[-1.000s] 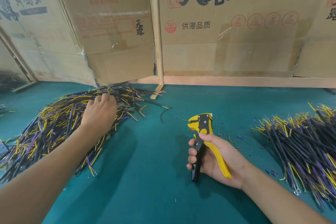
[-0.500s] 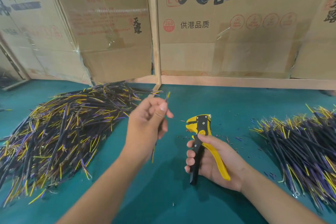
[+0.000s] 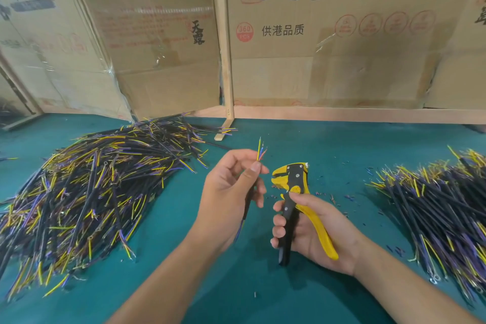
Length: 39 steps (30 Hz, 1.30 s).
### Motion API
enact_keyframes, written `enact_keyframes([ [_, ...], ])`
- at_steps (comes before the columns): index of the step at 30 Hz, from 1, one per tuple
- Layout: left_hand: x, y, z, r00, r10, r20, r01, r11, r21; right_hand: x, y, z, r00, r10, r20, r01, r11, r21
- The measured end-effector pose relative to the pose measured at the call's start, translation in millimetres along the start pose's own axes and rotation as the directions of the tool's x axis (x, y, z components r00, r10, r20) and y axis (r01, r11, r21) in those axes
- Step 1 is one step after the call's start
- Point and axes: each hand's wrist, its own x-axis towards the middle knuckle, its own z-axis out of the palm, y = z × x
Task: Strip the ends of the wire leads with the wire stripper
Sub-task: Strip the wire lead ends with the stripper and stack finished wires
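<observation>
My left hand (image 3: 231,192) pinches one black wire lead (image 3: 260,150) upright between thumb and forefinger; its thin yellow, blue and red ends stick up above the fingers, and its lower part hangs below the palm. My right hand (image 3: 313,234) grips the yellow and black wire stripper (image 3: 292,179) by its handles, jaws pointing up and left. The lead's tip stands just left of the jaws and a little above them, not touching them.
A big heap of black, yellow and purple leads (image 3: 86,192) lies on the green mat (image 3: 210,271) at the left. A second heap (image 3: 444,208) lies at the right. Small insulation scraps (image 3: 339,194) dot the mat. Cardboard panels (image 3: 328,42) wall the back.
My left hand left the left heap with one lead and carried it right, to beside the stripper's jaws. The stripper and my right hand stayed almost still.
</observation>
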Motion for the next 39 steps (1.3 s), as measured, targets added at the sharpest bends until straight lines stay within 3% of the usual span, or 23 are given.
enact_keyframes([
  [15, -0.2, -0.8, -5.2, 0.994, 0.074, 0.085, -0.081, 0.993, 0.086, -1.1, 0.7, 2.3, 0.999, -0.012, -0.043, 0.011, 1.0, -0.011],
  [22, 0.1, -1.3, -3.9, 0.997, 0.035, 0.067, -0.04, 0.996, 0.082, -2.9, -0.1, 5.4, 0.999, -0.011, -0.04, 0.01, 1.0, -0.014],
  [25, 1.6, 0.2, -4.4, 0.994, -0.099, 0.05, 0.102, 0.993, -0.067, -2.8, -0.2, 5.9, 0.999, -0.01, -0.033, 0.01, 1.0, -0.017],
  [27, 3.6, 2.4, -6.6, 0.958, -0.273, 0.084, 0.286, 0.919, -0.272, -2.6, 0.0, 6.5, 0.999, -0.012, -0.035, 0.011, 1.0, -0.018],
  [29, 4.8, 2.8, -8.8, 0.923, -0.374, 0.09, 0.378, 0.843, -0.382, -2.4, 0.2, 7.0, 0.999, -0.014, -0.041, 0.013, 1.0, -0.019],
  [39, 3.3, 3.5, -7.2, 0.922, -0.384, 0.042, 0.365, 0.83, -0.422, -2.0, 0.7, 5.4, 1.0, -0.018, -0.024, 0.017, 0.999, -0.035],
])
